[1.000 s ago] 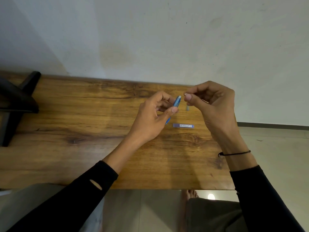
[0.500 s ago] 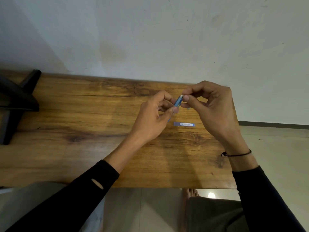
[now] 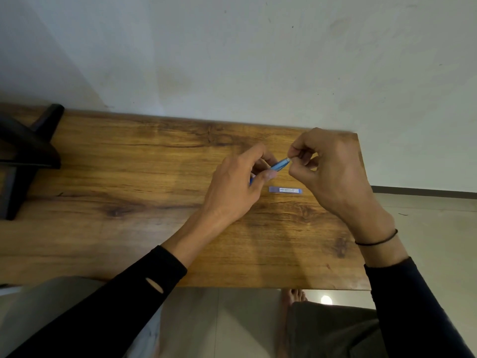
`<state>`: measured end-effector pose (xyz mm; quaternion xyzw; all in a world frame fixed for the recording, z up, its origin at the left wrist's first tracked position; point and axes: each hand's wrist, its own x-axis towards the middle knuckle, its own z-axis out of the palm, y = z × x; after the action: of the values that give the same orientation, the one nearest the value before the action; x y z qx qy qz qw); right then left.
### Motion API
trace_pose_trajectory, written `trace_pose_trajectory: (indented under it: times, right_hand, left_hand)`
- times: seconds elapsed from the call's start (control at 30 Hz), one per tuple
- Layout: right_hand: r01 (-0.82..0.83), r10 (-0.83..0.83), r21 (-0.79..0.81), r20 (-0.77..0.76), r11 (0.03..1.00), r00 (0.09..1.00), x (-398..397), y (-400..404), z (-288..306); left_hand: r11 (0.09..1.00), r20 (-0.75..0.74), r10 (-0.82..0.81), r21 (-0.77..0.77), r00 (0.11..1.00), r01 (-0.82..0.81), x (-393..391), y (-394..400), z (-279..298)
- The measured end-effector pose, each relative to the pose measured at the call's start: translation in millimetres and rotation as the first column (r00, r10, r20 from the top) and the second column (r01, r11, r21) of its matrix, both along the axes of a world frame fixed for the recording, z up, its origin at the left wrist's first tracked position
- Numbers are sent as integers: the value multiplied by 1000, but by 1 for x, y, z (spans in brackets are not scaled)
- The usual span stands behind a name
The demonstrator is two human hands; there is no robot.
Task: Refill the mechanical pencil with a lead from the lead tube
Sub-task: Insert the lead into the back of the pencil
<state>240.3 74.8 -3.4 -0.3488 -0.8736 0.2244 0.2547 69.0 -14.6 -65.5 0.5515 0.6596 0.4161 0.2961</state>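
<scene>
Left hand (image 3: 232,187) pinching mechanical pencil (image 3: 280,165), tilted up so its open end meets right hand (image 3: 333,171), fingertips pressed together there, probably feeding 1 lead too thin to see; lead tube (image 3: 284,189) flat just beneath, near table's (image 3: 129,228) right edge.

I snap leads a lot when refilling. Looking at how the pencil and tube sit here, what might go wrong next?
1. The right hand pinches at the raised end of the blue mechanical pencil, held tilted in the left hand. Whatever it holds is too small to see; a thin lead pushed off-axis could snap.
2. The work happens above the table's right edge, so a dropped piece might fall to the floor.
3. The lead tube lies loose under the hands and could be knocked.
</scene>
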Motion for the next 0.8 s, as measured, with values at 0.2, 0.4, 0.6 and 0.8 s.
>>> trace_pose_trajectory:
  times: [0.2, 0.4, 0.6, 0.8]
  right_hand:
    - [-12, 12, -17, 11, 1000, 1000, 0, -2, -2]
    - [11, -39, -178, -153, 984, 987, 1, 0, -2]
    - [221, -222, -159, 11, 962, 975, 12, 16, -25]
    - [256, -242, -9, 292, 967, 925, 5, 14, -61]
  left_hand:
    - [1000, -97, 6, -5, 995, -7, 1, -1, 3]
    - [999, 114, 39, 26, 993, -43, -1, 2, 0]
    - [994, 232, 44, 82, 972, -65, -1, 7, 1]
    - [993, 257, 30, 101, 966, -58, -1, 6, 3]
